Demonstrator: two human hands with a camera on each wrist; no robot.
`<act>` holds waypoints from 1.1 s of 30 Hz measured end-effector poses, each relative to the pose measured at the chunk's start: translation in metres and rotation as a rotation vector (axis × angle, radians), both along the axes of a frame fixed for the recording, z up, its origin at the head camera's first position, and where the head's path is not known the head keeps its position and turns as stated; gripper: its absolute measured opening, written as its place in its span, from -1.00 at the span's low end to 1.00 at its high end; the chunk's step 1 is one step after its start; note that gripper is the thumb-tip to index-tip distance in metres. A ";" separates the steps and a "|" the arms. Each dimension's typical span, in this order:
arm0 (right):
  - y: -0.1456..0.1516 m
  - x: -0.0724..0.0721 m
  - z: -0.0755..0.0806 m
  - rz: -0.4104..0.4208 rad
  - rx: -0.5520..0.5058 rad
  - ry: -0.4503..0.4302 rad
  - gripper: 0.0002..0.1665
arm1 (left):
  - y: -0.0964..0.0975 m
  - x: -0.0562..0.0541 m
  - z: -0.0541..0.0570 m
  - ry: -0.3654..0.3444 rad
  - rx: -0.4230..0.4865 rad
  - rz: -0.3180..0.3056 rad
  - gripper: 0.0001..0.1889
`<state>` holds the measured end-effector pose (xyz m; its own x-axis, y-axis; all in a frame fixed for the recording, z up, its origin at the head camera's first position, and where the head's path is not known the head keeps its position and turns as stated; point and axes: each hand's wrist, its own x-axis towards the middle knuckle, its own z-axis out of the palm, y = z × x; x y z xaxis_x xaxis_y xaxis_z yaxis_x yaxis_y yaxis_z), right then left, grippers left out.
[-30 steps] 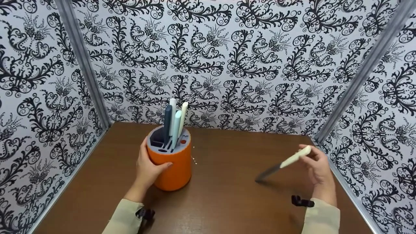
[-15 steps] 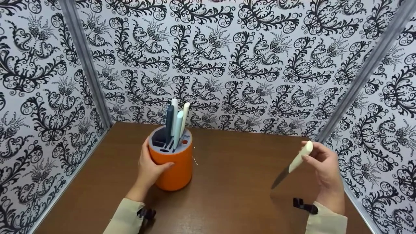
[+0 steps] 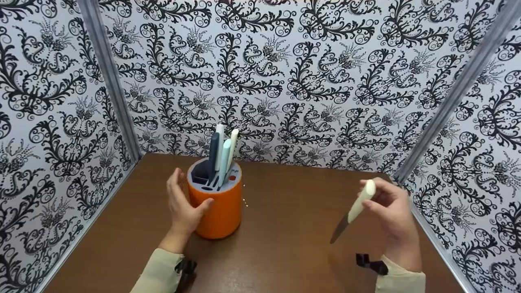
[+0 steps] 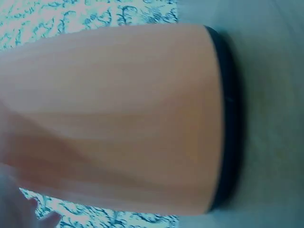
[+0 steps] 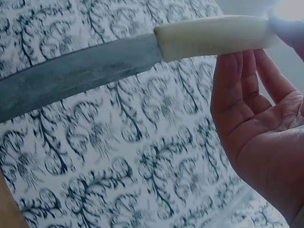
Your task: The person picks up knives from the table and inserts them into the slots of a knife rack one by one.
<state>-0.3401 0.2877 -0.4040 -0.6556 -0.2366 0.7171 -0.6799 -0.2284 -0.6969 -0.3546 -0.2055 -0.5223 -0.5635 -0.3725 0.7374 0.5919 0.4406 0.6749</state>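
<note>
At the right of the head view, my right hand pinches a knife by its cream handle, blade pointing down and to the left above the table. The right wrist view shows the grey blade whole up to the handle, with fingertips and thumb on the handle. An orange cylindrical knife block stands upright left of centre. Several knives sit in its grey slotted top, with dark blue, pale blue, white and cream handles. Beside the block, my left hand has its fingers spread and thumb extended; contact there is hard to tell.
A brown wooden table lies under everything. Patterned black-and-white walls enclose it at the back and both sides, with grey corner posts. The block's dark base rests on the table.
My left hand has loosened from the block, its fingers moving off the block's left side. The knife in my right hand has tilted steeper, swinging right and then back left.
</note>
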 end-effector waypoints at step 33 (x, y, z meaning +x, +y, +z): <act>-0.143 0.044 -0.027 0.026 0.204 0.074 -0.49 | 0.085 0.072 0.057 0.106 -0.345 -0.555 -0.55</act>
